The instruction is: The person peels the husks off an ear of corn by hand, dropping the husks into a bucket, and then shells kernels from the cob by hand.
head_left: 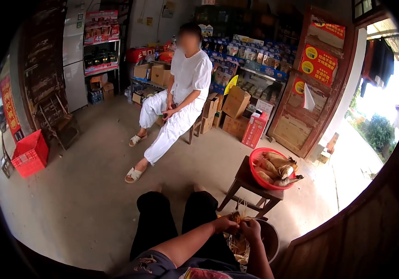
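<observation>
My left hand [226, 225] is closed around an ear of corn [236, 217] with some yellow kernels bared and a dark tip pointing up. Close beside it, my right hand [250, 229] is closed on pale husk strands at the ear's side; the fingertips are partly hidden. Both hands are above a round basin [273, 239] holding pale, loose husks [237, 249]. Past them, a red plastic basket [253, 173] with several ears in pale husks [274, 163] rests on a wooden stool [242, 185].
A seated person in white [191, 74] faces me, hands in the lap. Behind are stocked shelves [250, 65] and cardboard boxes [235, 102]. A red crate [30, 153] and a wooden chair [60, 122] stand at left. A weathered door [288, 125] is at right.
</observation>
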The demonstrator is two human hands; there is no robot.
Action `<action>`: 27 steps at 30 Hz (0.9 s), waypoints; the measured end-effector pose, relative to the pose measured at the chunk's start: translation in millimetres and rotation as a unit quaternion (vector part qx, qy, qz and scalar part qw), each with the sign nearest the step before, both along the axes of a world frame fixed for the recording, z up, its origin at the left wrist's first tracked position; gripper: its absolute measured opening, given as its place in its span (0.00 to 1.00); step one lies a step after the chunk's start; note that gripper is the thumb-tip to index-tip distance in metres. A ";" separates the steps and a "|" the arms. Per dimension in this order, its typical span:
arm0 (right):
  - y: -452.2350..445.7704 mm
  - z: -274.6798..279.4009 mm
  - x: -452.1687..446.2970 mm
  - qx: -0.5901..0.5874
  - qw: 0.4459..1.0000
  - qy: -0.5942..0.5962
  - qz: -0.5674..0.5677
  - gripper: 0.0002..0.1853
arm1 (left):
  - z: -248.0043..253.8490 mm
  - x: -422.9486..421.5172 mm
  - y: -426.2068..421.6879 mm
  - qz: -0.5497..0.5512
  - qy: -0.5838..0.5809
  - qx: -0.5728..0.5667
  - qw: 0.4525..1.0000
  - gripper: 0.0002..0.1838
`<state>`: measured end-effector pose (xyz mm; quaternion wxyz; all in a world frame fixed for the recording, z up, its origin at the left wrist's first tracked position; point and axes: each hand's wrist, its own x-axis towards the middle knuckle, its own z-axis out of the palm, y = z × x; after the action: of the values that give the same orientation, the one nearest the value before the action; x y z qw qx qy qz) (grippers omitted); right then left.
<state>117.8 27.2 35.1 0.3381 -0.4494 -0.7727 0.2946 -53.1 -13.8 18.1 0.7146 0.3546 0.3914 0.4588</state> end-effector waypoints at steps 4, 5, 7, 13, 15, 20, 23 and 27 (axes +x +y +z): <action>11.5 -36.1 0.0 -0.143 0.974 0.176 0.007 0.05 | 8.5 0.1 -2.8 0.017 0.010 0.004 1.000 0.17; 12.6 -43.4 -1.4 -0.176 0.961 0.215 -0.001 0.04 | 10.0 0.4 -3.8 0.016 -0.002 -0.003 1.000 0.17; 13.6 -41.1 -6.0 -0.157 0.964 0.213 -0.001 0.03 | 7.8 -1.4 -2.3 0.014 -0.014 -0.010 1.000 0.17; 19.9 -75.0 7.9 -0.274 0.917 0.288 -0.030 0.04 | 11.6 -7.0 -9.9 -0.043 -0.035 -0.007 0.998 0.15; 16.6 -81.9 9.0 -0.282 0.905 0.313 -0.051 0.06 | 9.1 -6.2 -7.5 -0.048 -0.046 -0.011 0.998 0.15; 9.3 -93.1 23.4 -0.247 0.934 0.247 -0.074 0.05 | 1.0 2.1 -3.7 -0.061 -0.018 -0.014 0.998 0.14; 6.0 -102.3 36.5 -0.126 0.978 -0.059 -0.157 0.10 | 4.7 1.3 -5.3 -0.091 -0.013 -0.004 0.996 0.15; 12.4 -152.3 77.0 -0.164 0.938 -0.225 -0.208 0.18 | 14.9 -3.7 -9.2 -0.086 -0.053 -0.015 0.995 0.15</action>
<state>194.8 39.6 -117.1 0.1305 -0.7037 -0.6591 0.2311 -56.9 -23.0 33.0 0.7767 0.3511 0.3278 0.4073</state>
